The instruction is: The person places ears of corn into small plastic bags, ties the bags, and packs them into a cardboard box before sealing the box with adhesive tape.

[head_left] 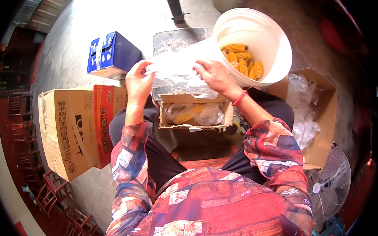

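Holding a clear plastic bag (178, 62) over a grey counter (167, 42).
Pinching film narrowly between thumb and fingertips of the left hand (138, 81), likewise with the right hand (217, 78); cannot make out the bag's mouth. Judged to be at the bag-opening step, ahead of packing a cob; next, probably calling for keeping the edge in one hand and reaching with the other for the corn cobs (243, 67) in the white bucket (278, 50), just beyond the right hand. Below the bag, between the knees, a small cardboard box (228, 114) with corn in plastic (184, 116); farther right, an open carton (324, 124) of crumpled clear bags (306, 132); to the left, a blue box (124, 54).
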{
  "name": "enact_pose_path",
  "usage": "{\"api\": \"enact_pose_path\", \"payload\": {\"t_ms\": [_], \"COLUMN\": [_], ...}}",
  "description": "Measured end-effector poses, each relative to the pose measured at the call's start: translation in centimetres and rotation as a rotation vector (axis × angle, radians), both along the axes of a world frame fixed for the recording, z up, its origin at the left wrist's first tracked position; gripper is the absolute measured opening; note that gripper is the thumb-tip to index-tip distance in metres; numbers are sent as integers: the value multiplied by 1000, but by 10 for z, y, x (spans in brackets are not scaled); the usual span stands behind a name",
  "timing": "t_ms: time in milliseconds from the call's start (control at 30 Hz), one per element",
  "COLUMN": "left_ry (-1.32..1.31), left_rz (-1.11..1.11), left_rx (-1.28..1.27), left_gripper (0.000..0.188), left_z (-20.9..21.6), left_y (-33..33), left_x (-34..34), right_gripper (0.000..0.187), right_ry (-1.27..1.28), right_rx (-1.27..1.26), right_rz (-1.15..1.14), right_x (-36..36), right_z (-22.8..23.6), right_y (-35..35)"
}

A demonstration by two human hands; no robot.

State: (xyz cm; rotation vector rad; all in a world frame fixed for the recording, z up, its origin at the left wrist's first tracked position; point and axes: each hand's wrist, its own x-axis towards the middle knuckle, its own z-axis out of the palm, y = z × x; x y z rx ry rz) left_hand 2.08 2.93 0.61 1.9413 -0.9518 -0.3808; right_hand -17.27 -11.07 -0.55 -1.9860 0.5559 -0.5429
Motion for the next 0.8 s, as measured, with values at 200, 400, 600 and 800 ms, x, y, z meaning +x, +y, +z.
{"api": "enact_pose_path", "payload": {"t_ms": [200, 400, 600, 800], "left_ry": [989, 1050, 551, 490], "left_rz": [-174, -189, -62, 49], "left_rx": [-87, -96, -69, -58], "left_gripper": [28, 20, 10, 14], "left_z": [23, 11, 10, 9], "left_y": [1, -1, -7, -8], "left_x": [-6, 0, -7, -3], "right_gripper": [15, 17, 30, 15], "right_ry": [95, -14, -243, 221], "right_rx": [93, 666, 762, 609], "right_rz": [-22, 82, 70, -193], "right_x": [-7, -14, -35, -47], "right_z": [-29, -19, 44, -26], "right_y": [-10, -38, -115, -204]}}
